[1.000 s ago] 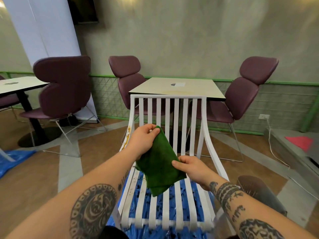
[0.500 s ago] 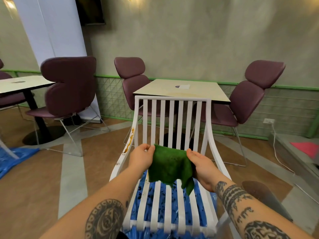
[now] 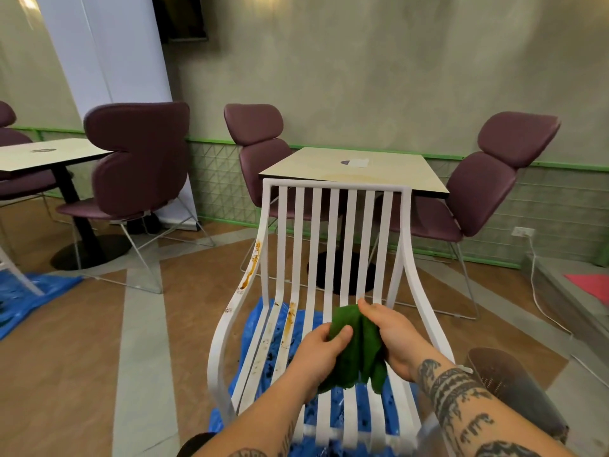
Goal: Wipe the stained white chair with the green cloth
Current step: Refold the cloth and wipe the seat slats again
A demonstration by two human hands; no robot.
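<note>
While left hand [image 3: 324, 349] and right hand [image 3: 392, 338] both grip the bunched green cloth [image 3: 356, 354] over the white chair [image 3: 336, 184], wiping looks unstarted; next, press it onto the brown stains [image 3: 252, 265].

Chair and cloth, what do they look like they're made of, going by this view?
The chair is probably painted metal, possibly moulded plastic: thin, smoothly curved slats with an even matte white coat, and brown stains sitting on the surface. The cloth looks like soft fabric, maybe microfibre, matte green: it bunches and hangs in loose folds.
</note>
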